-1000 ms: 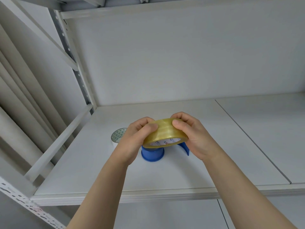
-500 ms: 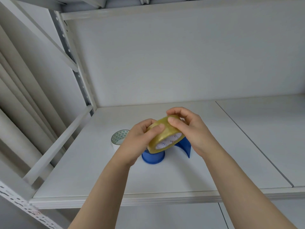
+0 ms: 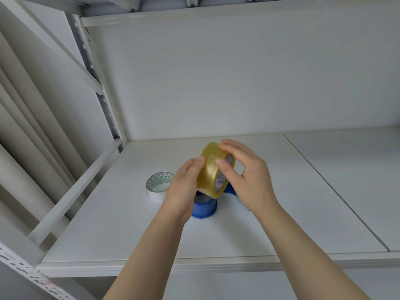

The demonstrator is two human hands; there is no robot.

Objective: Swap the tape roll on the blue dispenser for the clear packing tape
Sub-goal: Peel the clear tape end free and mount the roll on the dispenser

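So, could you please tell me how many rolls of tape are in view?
2. The clear packing tape is held by both hands above the blue dispenser; the white roll lies on the shelf, left of it.

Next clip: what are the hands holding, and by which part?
Both hold the clear packing tape roll by its outer band: left hand on its left side, right hand over the top and right.

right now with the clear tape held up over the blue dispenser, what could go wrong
1. The clear tape roll is pinched only at its edges by the left hand and right hand; it might slip.
2. Tilted on edge, it may miss the blue dispenser hub.
3. The left hand could knock the white tape roll.
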